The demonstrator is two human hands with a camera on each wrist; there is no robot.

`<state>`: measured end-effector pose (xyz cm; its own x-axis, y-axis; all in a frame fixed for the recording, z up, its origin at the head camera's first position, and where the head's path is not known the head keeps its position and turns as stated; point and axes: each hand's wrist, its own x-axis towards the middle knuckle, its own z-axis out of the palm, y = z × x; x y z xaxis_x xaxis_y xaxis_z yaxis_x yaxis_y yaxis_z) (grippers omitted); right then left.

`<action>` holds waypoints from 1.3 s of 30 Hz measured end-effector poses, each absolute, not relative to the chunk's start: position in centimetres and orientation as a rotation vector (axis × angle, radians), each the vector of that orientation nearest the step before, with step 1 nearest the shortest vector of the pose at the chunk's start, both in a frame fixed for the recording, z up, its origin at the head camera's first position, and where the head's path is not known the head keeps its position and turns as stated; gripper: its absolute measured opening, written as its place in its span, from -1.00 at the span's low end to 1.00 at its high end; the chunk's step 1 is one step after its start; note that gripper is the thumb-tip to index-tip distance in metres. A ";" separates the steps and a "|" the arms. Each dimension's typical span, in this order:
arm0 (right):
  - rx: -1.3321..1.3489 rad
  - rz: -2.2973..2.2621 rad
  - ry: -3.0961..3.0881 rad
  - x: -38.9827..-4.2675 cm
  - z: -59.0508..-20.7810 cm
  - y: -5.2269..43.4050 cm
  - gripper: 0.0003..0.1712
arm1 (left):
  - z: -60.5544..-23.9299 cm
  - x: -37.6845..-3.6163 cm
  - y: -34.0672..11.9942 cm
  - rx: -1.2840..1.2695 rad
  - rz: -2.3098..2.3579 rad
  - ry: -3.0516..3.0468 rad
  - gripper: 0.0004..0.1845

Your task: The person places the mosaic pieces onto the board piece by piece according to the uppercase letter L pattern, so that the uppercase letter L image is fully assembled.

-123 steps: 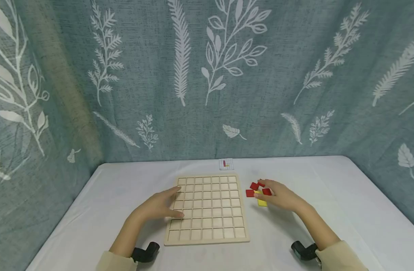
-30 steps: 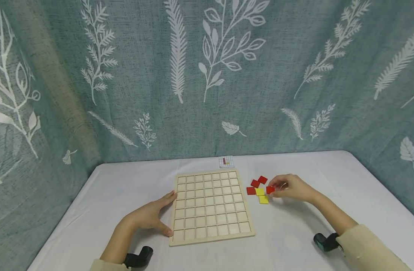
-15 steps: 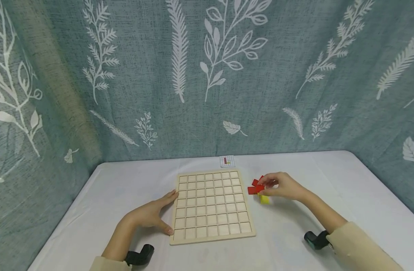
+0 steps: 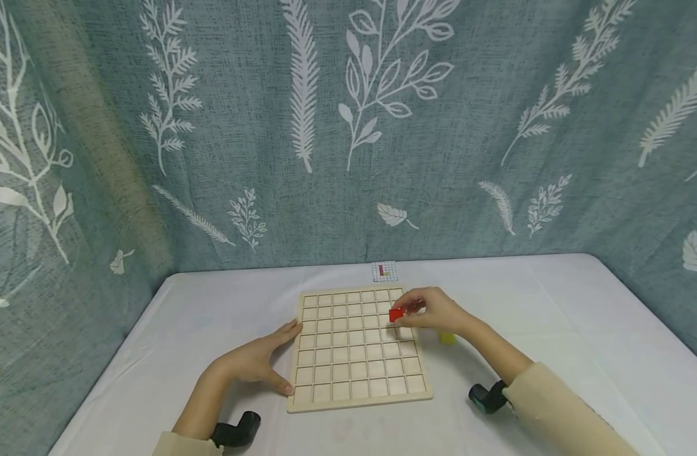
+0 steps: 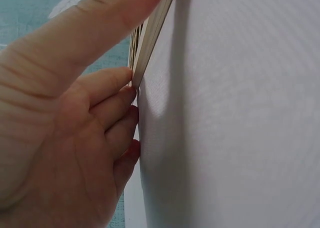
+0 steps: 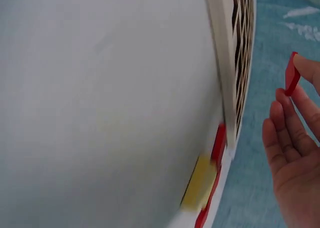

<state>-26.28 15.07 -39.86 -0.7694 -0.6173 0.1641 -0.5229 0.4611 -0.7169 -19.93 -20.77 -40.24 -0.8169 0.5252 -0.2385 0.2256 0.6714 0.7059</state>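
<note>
My right hand (image 4: pixel 431 308) pinches a red square tile (image 4: pixel 396 315) between thumb and fingers, above the right side of a pale wooden grid board (image 4: pixel 357 370). In the right wrist view the red tile (image 6: pixel 292 74) is held on edge, raised over the board's level. My left hand (image 4: pixel 254 361) rests at the board's left edge with thumb and fingers spread. In the left wrist view the fingertips (image 5: pixel 129 78) touch the board's side edge. Part of a yellow tile (image 4: pixel 448 337) shows under the right forearm; the other tiles there are hidden in the head view.
In the right wrist view, yellow (image 6: pixel 200 183) and red tiles (image 6: pixel 218 145) lie beside the board, blurred. A small printed grid card (image 4: pixel 384 272) lies behind the board on the white-covered table (image 4: pixel 211 304). A blue-green leaf-patterned curtain (image 4: pixel 337 215) hangs behind.
My right hand has picked up a red tile from the loose tiles and carried it left over the board. The left hand has shifted from over the board to its left edge.
</note>
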 end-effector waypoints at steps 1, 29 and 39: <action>-1.026 -1.199 2.581 -26.4 -39.9 14.6 -0.70 | -40.3 -19.9 -20.8 0.584 0.959 2.462 0.23; -1.127 -0.907 2.674 -28.6 -39.9 5.4 -0.73 | -40.3 -19.9 -20.9 0.575 0.948 2.471 0.22; -1.039 -0.833 2.738 -29.1 -40.2 4.3 -0.75 | -40.2 -19.8 -20.7 0.551 0.944 2.480 0.22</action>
